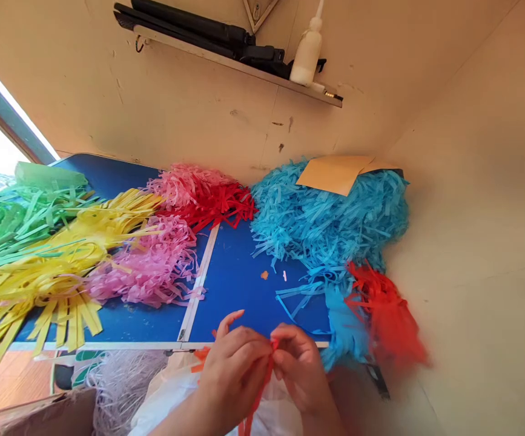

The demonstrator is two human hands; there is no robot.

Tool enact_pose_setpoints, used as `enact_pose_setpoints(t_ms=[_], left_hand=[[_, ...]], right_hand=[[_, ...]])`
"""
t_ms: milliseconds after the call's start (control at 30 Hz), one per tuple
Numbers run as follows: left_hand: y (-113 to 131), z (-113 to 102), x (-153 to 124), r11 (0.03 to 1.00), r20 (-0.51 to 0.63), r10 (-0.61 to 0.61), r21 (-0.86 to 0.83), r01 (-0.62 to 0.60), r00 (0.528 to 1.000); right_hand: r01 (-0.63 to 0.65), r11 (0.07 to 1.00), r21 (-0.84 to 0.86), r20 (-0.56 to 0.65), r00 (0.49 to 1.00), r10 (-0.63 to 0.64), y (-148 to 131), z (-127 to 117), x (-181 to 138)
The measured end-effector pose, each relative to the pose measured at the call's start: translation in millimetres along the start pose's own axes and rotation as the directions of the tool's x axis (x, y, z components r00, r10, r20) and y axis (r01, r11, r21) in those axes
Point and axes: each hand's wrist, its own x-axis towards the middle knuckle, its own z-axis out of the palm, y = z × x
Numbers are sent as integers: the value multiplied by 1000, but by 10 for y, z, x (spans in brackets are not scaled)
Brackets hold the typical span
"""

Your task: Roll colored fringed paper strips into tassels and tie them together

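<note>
Just in front of the table's near edge, my left hand (239,369) and my right hand (296,360) come together. Both pinch a strip of red tissue paper (262,390) between thumb and fingers. Its upper end shows as a small twisted bit at the fingertips, and the rest hangs down below my left hand. Part of the strip is hidden behind the fingers. Some orange-red paper ends (201,358) stick out left of my left hand. Nearest on the right lie a blue paper piece (346,327) and a red paper fringe bundle (387,309).
The blue table (244,290) carries a blue fringe heap (321,218) with a tan envelope (337,172) on top. Pink (153,266), yellow (80,242) and green fringe (12,224) lie left. A wall shelf (235,63) holds a white bottle (307,54). Below stands a cardboard box (44,418).
</note>
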Motion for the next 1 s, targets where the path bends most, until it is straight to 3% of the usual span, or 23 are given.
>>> enact_pose_setpoints(t_ms=[133, 333, 533, 600, 633, 700, 767, 800, 833, 900, 1000], left_hand=[[19, -9, -29, 1000, 62, -10, -25, 12, 998], [-57, 64, -98, 1000, 6, -14, 16, 14, 1000], [-81, 29, -66, 978, 150, -127, -147, 149, 980], [-100, 15, -48, 962, 173, -176, -181, 207, 969], [-113, 11, -46, 950, 179, -210, -193, 244, 961], [-142, 11, -62, 917, 202, -290, -222, 333, 935], [-176, 22, -109, 866, 251, -375, -249, 434, 892], [-195, 30, -140, 830, 277, -427, -259, 495, 861], [-215, 40, -172, 786, 299, -485, -264, 560, 822], [-255, 62, -225, 694, 329, -589, -262, 670, 738], [-290, 95, -238, 601, 379, -640, -294, 743, 669]], right_hand=[[50, 999, -8, -5, 999, -50, -51, 18, -11], [124, 992, -31, -94, 988, -126, -60, 61, -15], [174, 984, -49, -59, 982, -177, -37, 73, -62], [172, 969, -174, -54, 981, -184, -80, -49, 35], [167, 935, -314, -87, 975, -204, -126, -152, 128], [90, 720, -688, -176, 942, -286, -261, -422, 386], [-79, 250, -965, -176, 902, -394, -415, -717, 683], [-111, 143, -983, -160, 906, -392, -479, -846, 820], [-136, 47, -990, -143, 913, -382, -524, -950, 938], [-147, -38, -988, -125, 931, -342, -548, -1076, 1107], [-165, -158, -974, -112, 948, -297, -475, -1118, 1215]])
